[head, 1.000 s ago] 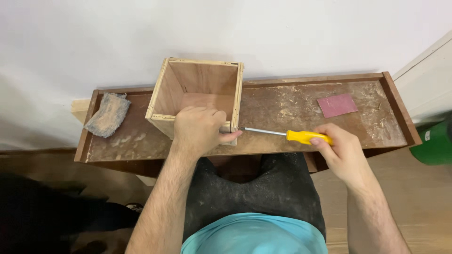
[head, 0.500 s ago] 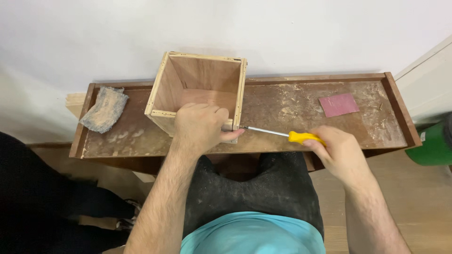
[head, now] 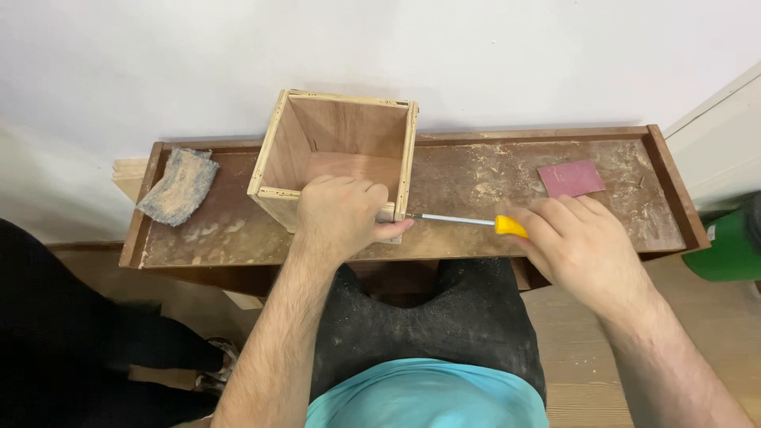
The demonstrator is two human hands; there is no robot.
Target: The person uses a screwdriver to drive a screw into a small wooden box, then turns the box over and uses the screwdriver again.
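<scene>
A grey rag (head: pixel 178 185) lies at the dusty counter's (head: pixel 476 170) left end, a reddish sandpaper sheet (head: pixel 571 177) near its right; a green bin (head: pixel 733 246) stands beside.

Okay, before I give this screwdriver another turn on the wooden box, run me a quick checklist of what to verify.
1. Left hand steadying wooden box: ok, it grips the near corner.
2. Right hand on the yellow-handled screwdriver: ok.
3. Tip seated in a screw: cannot tell, the thumb hides it.
4. Shaft level with the box side: ok, roughly horizontal.
5. Box flat on the dusty tray: ok.
6. Sandpaper sheet and grey pad clear of the hands: ok.
</scene>
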